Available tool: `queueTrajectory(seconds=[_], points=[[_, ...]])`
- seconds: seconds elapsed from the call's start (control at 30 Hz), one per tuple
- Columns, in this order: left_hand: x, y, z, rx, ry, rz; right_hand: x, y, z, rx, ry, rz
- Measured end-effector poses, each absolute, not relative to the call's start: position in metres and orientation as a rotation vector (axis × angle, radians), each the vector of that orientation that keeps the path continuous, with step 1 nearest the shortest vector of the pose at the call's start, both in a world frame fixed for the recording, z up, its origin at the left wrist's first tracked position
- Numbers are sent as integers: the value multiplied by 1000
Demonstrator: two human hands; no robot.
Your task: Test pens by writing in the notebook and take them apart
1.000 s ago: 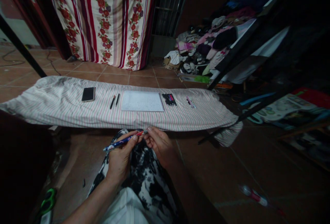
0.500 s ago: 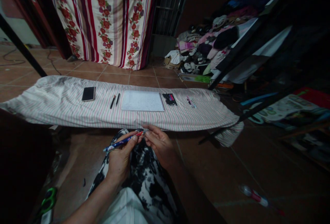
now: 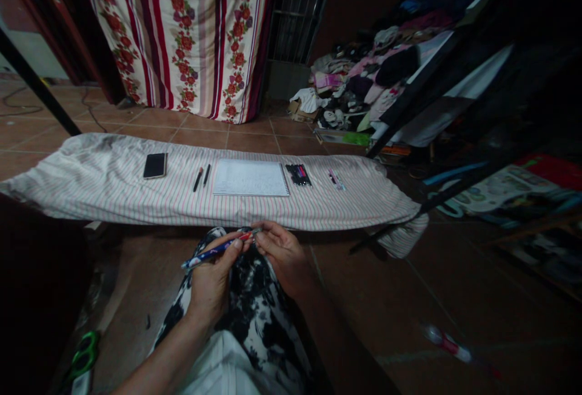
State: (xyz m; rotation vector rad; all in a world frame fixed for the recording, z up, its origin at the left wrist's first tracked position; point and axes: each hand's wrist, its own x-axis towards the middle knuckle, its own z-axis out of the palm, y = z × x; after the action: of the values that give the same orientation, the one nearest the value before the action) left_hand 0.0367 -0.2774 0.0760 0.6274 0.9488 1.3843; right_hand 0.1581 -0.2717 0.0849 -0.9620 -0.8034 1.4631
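Observation:
Above my lap, my left hand [image 3: 218, 265] is closed round a blue patterned pen [image 3: 207, 256] with a red part near its tip. My right hand [image 3: 280, 252] meets it at the tip end, thumb and fingers pinched together there; whether they grip the tip itself or a small clear piece is too small to tell. Beyond both hands, a spiral notebook [image 3: 250, 178] lies open on the striped cloth [image 3: 182, 204]. Right of it is a row of several pens [image 3: 299, 175], then a few small light-coloured items [image 3: 337, 180]. Two dark pens [image 3: 202, 178] lie to its left.
A phone [image 3: 155, 165] lies on the cloth's left part. Dark poles [image 3: 400, 231] slant up at the right. Green-handled scissors [image 3: 84, 355] are at lower left, and a bottle [image 3: 448, 344] lies on the tiled floor. A clothes pile [image 3: 359, 83] stands behind.
Both hands and the pen stay almost where they were, with only slight finger movement at the tip. The whole view has shifted very slightly.

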Motion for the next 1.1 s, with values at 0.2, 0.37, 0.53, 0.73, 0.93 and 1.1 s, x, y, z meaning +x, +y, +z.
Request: queueTrajectory(seconds=[0.2,0.37,0.53,0.73,0.93,1.1], points=[[37,-277,78,624,944,1380,158,-270,80,-1011,-842,1437],[36,-279,75,629,939,1360,161,-266,70,-1099,-881,1380],[36,-278,74,616,938,1374,161,-269,77,-955,-792,1483],[37,-277,78,623,938,1387,160,-271,85,-956,-760,1486],[37,-277,77,603,931,1403,160,-270,83,-939,-722,1499],[39,-273,75,603,905,1376,161,-266,82,-948,-710,1483]])
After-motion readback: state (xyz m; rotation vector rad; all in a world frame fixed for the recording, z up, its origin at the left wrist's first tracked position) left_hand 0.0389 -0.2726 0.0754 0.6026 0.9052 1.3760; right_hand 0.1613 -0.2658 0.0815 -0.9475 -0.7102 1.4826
